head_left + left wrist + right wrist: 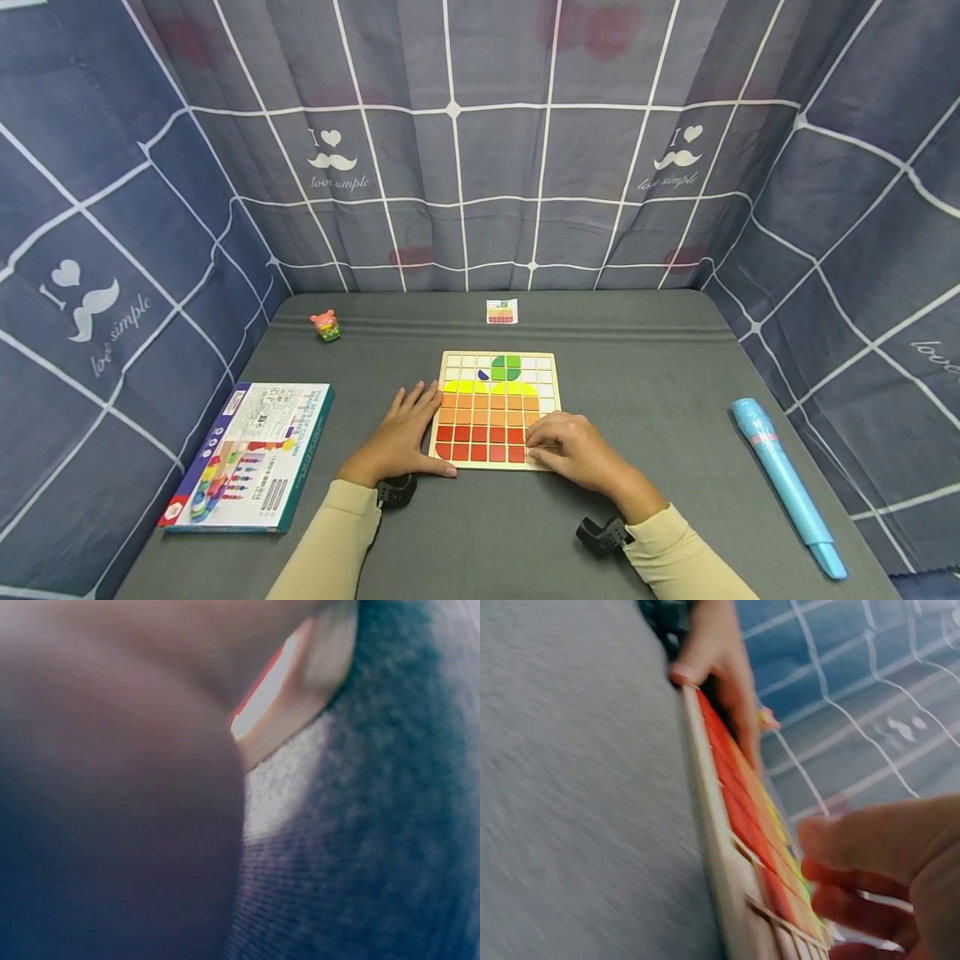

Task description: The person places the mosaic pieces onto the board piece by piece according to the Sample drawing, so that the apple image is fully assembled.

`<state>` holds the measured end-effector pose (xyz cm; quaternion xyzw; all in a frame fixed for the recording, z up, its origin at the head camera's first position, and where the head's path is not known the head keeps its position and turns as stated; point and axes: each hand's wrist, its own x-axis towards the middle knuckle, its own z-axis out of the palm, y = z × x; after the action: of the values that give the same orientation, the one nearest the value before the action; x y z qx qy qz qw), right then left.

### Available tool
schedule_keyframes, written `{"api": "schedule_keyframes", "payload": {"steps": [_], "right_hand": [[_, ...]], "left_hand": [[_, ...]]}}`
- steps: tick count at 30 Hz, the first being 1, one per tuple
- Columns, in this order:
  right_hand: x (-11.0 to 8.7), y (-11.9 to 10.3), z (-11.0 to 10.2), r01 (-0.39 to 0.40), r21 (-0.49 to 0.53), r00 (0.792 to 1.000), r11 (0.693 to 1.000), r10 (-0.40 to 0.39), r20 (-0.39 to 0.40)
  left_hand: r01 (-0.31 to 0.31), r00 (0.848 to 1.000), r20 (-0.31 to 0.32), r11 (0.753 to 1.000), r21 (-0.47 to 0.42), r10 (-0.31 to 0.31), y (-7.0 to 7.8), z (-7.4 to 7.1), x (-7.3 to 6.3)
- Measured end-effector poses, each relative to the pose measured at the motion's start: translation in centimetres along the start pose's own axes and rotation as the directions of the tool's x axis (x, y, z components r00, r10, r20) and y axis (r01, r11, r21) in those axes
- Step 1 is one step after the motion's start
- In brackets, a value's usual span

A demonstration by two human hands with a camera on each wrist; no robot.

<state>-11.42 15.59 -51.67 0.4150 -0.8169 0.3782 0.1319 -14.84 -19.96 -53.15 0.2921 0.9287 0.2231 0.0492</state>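
Observation:
A square wooden mosaic board (552,379) lies flat on the table in the head view, filled with rows of red (478,452), orange and yellow pieces. Near its top are green pieces (506,367) and a small dark blue piece (483,375). My left hand (401,433) rests along the board's left side, fingers spread and thumb at the lower corner. Over the lower right edge, my right hand (573,450) has its fingers bent beside the red rows. In the right wrist view, the right fingers (862,911) and thumb show nothing between them, and bare wooden cells appear below.
A small picture card (502,312) lies behind the board. Toward the back left stands a pink-headed toy figure (326,325). The printed box (247,458) is at the left, and a long light blue cylinder (787,487) lies at the right. Curtains (495,158) surround the table.

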Motion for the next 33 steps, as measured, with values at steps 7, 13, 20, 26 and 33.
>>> {"api": "schedule_keyframes", "payload": {"steps": [7, 13, 20, 26, 33], "right_hand": [[-2.2, 1.3, -3.4, -0.356, -0.169, 0.934, 0.919, 0.342, -0.103], [-3.9, 1.8, -4.2, -0.489, -0.237, 0.871, 0.839, 0.484, -0.083], [-3.8, 2.0, -3.5, -0.451, -0.241, 0.893, 0.859, 0.437, -0.113], [-3.8, 1.8, -3.4, -0.426, -0.233, 0.904, 0.874, 0.407, -0.129], [-4.1, 1.8, -3.6, -0.402, -0.226, 0.916, 0.887, 0.392, -0.089]], "left_hand": [[0.007, 1.0, 0.002, 1.0, -0.004, -0.007, 0.0, 0.1, 0.2], [0.006, 1.0, 0.007, 1.0, -0.01, -0.006, 0.0, -0.1, 0.2], [0.023, 1.0, 0.011, 1.0, 0.001, -0.023, -0.1, -0.1, 0.1], [0.025, 1.0, 0.018, 1.0, -0.007, -0.025, 0.0, -0.1, 0.1], [0.014, 1.0, 0.011, 1.0, -0.001, -0.014, 0.0, 0.0, 0.1]]}}
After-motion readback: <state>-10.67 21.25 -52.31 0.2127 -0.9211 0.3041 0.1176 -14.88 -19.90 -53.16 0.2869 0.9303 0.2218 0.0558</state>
